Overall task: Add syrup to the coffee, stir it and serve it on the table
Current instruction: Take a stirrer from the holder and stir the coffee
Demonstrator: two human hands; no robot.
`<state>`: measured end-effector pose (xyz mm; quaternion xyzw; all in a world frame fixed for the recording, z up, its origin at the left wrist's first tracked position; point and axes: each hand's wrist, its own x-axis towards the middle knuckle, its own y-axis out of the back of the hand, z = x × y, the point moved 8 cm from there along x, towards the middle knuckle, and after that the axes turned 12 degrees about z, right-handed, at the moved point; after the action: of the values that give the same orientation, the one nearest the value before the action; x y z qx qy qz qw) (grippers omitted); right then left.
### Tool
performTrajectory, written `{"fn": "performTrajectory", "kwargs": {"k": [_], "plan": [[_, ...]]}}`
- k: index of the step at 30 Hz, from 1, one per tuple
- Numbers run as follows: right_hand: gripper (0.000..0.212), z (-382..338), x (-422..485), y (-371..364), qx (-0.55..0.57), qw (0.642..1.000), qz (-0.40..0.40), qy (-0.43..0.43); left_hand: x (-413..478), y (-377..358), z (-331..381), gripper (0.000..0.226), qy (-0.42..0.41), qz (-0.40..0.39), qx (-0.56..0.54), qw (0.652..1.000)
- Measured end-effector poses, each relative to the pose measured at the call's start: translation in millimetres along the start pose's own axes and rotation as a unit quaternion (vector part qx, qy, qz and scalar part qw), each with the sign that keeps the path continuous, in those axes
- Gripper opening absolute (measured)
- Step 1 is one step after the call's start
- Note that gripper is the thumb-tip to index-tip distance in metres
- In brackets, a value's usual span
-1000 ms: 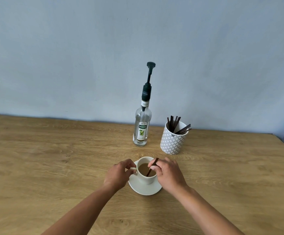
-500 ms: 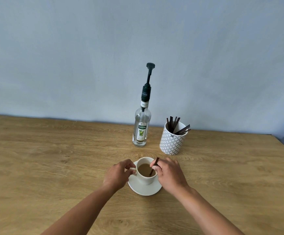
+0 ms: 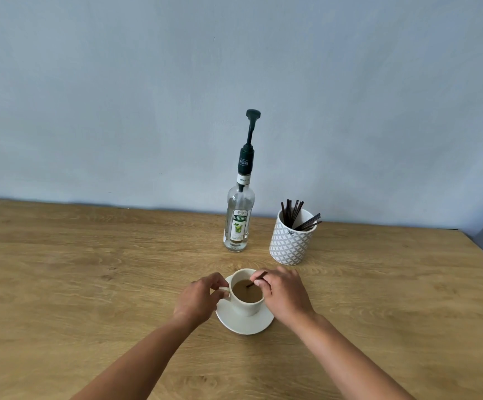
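Ok so I'm mid-stir here. The cup sits on its saucer on the wooden table, and I'll place everything else off that cup. My left hand is closed in a pinch on the handle on the cup's left side, just steadying it. My right hand is on the cup's right side, fingers pinched shut around a thin dark stirrer whose lower end dips into the coffee.

Progress-wise: my guess is the syrup part is done, since the syrup bottle with its pump stands behind the cup, well apart and untouched, and the coffee looks light brown. Can't actually prove syrup went in from what I see though. Stirring is the step in hand. What's left is taking the stirrer out and serving the cup and saucer on the table.

The patterned holder with spare sticks is behind the cup and to the right, just beside the bottle.

Versus half a second ago: barely anything moved. Both hands keep the same grips, cup hasn't shifted on the saucer. The stirrer's dipped end looks swung a bit toward the cup's middle, and it leans flatter, so the stir is going round.
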<state>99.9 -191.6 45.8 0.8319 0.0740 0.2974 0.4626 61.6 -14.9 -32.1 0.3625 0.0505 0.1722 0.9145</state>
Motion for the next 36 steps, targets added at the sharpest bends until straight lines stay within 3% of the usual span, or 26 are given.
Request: {"fn": "performTrajectory", "kwargs": {"k": [5,13,24,36], "plan": [[0.012,2.9,-1.9,9.4,-0.023,1.0,0.008,0.011,0.4,-0.9,-2.0,0.003,0.004,-0.001,-0.003,1.0],[0.013,-8.8,-9.1,-1.5,0.083,0.996,-0.016,-0.025,2.3,-2.0,-2.7,0.007,-0.008,0.001,0.006,1.0],[0.014,-3.9,1.6,5.7,-0.056,0.998,-0.009,0.039,2.7,-0.9,-4.1,0.006,0.0,-0.002,0.006,1.0],[0.016,-12.8,-4.3,-4.8,0.049,0.998,-0.032,-0.009,3.3,-2.0,-4.2,0.005,-0.005,-0.001,0.009,1.0]]}}
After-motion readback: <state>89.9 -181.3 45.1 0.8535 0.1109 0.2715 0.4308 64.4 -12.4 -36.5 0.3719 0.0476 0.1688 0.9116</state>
